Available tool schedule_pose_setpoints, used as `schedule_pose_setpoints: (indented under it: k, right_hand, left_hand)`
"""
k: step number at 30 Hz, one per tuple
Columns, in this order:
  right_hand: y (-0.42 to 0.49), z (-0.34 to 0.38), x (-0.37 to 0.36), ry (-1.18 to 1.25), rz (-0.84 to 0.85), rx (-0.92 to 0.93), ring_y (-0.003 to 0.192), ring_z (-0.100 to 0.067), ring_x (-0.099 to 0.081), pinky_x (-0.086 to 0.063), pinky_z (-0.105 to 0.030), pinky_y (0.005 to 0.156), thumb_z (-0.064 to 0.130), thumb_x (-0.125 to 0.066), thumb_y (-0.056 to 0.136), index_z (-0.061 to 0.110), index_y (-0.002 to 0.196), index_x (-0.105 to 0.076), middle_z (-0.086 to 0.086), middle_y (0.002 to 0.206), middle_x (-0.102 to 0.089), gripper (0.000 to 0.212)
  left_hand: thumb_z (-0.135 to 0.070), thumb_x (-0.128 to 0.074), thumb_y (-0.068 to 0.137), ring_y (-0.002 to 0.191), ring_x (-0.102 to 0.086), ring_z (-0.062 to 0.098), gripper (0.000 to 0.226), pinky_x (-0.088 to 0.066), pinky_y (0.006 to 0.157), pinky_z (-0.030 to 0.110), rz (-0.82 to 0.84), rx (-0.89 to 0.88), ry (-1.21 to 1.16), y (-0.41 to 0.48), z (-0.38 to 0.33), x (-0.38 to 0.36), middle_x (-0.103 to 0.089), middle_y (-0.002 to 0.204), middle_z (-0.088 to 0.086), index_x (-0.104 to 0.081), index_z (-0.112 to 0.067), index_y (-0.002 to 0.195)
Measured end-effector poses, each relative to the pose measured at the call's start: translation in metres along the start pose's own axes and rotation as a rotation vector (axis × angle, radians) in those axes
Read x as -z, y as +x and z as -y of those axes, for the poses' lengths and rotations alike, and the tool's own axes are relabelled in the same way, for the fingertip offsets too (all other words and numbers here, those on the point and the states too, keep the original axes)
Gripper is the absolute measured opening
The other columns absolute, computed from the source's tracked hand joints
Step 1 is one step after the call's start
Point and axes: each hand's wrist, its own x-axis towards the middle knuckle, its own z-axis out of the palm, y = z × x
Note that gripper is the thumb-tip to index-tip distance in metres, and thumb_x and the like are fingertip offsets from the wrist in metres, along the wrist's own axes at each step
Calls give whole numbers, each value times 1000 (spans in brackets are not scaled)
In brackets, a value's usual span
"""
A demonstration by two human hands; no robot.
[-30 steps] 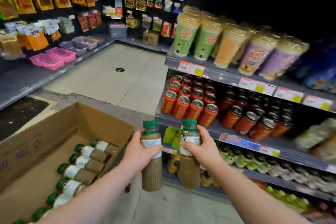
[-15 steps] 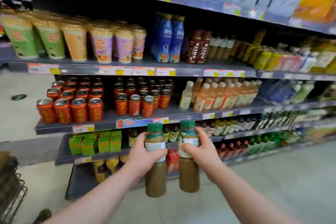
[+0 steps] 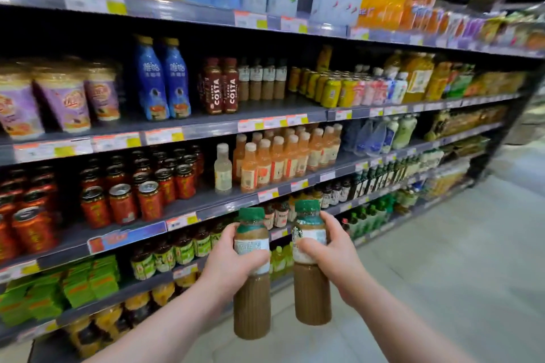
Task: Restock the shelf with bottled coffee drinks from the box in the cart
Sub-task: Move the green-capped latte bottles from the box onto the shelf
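Carry step, by my reading: left hand (image 3: 233,259) gripped the left bottle (image 3: 252,303) and right hand (image 3: 330,253) gripped the right bottle (image 3: 312,292), at their labels. Both were at lower centre, short of the shelf (image 3: 206,130), upright, long axes vertical, green caps up. Next likely needed a lift toward the similar brown bottles (image 3: 262,82), upper centre.
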Motion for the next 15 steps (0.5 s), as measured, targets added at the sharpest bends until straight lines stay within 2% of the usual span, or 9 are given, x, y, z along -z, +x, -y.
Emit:
schedule_pose_setpoints:
  k: [3,6,7,10,11,13,15]
  right_hand:
    - [20,-1,18,15,-28,-12,96,-6,-58,-48,-22,71,17,-68,80,28,143,-33,5,119,-55,73]
    - [52,4,37,-1,-76,1,107,-15,-58,-50,-38,93,21,-70,76,33,140,-34,5,126,-54,75]
    - [61,7,42,-9,-85,5,107,-15,-58,-50,-40,95,21,-70,76,34,138,-35,6,125,-55,72]
    - [101,23,56,15,-112,38,94,-13,-63,-54,-37,86,14,-68,80,37,125,-38,9,106,-59,59]
    - [118,29,60,15,-120,54,93,-14,-63,-55,-37,84,14,-68,80,34,126,-39,8,106,-60,58]
    - [154,42,64,21,-136,82,93,-11,-63,-55,-30,76,14,-68,81,30,137,-36,9,109,-59,66]
    - [187,54,62,22,-139,117,91,-5,-61,-49,-21,67,14,-67,83,28,141,-34,15,105,-57,69]
  left_hand:
    - [-11,-72,78,85,-62,11,52,-48,62,23,44,-22,-9,26,-10,-21,-62,98,-6,-44,-26,119]
    - [-11,-72,76,89,-64,14,51,-53,76,31,93,-48,-11,62,-24,-44,-65,100,-5,-47,-27,118]
    - [-12,-72,75,90,-64,14,53,-54,79,33,114,-49,-17,72,-29,-49,-65,100,-5,-47,-29,119]
    - [-22,-75,64,92,-66,16,66,-55,85,40,176,-71,-47,112,-51,-66,-66,102,-3,-46,-29,123]
    - [-23,-74,62,92,-65,16,70,-55,84,39,185,-82,-63,129,-58,-70,-66,102,-3,-45,-28,125]
    - [-19,-75,70,93,-63,12,62,-53,74,28,201,-122,-69,159,-74,-73,-63,105,-5,-41,-31,121]
    - [-14,-72,76,94,-62,11,60,-49,70,23,193,-151,-78,190,-86,-71,-63,108,-5,-38,-35,121]
